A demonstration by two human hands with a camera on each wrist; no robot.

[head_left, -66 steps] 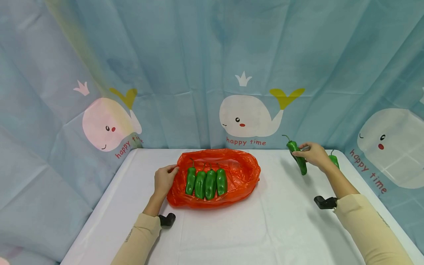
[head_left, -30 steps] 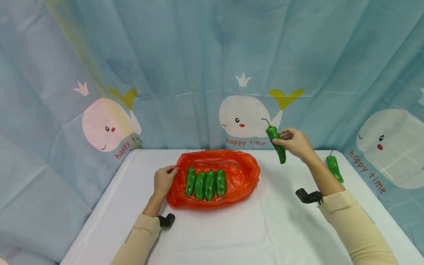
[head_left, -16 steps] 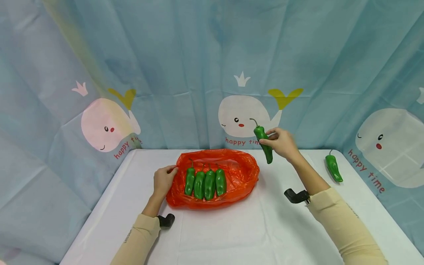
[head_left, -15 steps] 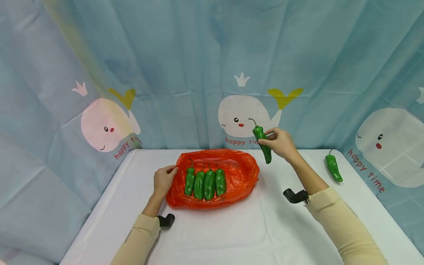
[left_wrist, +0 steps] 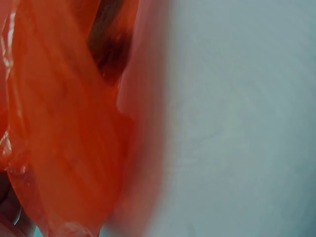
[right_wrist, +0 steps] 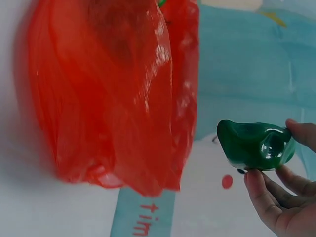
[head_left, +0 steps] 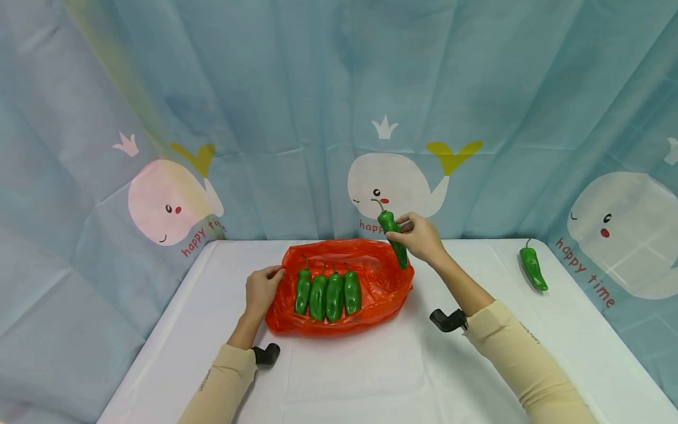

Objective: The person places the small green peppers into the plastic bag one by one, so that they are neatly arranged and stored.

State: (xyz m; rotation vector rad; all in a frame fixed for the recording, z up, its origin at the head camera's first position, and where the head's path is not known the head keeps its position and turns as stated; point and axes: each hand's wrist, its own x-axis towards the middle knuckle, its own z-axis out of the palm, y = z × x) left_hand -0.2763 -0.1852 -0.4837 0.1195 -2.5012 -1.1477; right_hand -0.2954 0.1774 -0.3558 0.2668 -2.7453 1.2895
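In the head view my right hand (head_left: 421,238) pinches a green pepper (head_left: 388,222) by its middle, stem up and tilted, over the right end of a red plastic bag (head_left: 339,328). The right wrist view shows the same pepper (right_wrist: 252,145) between thumb and fingers, beside the bag (right_wrist: 103,113). My left hand (head_left: 261,290) pinches the bag's left rim. Several green peppers (head_left: 334,297) lie side by side in the left part of the opened bag. In the left wrist view, red plastic (left_wrist: 74,128) covers most of the left side, and only a bit of the hand shows.
One more green pepper (head_left: 532,268) lies at the right end of the white-covered table (head_left: 349,383). A blue curtain (head_left: 275,118) printed with whales hangs behind and at both sides. A black wrist mount (head_left: 447,320) sits at each cuff.
My right hand has carried the pepper leftward from the table's right side to the bag's right end, lowering it slightly at the last. The left hand stays at the bag's rim.
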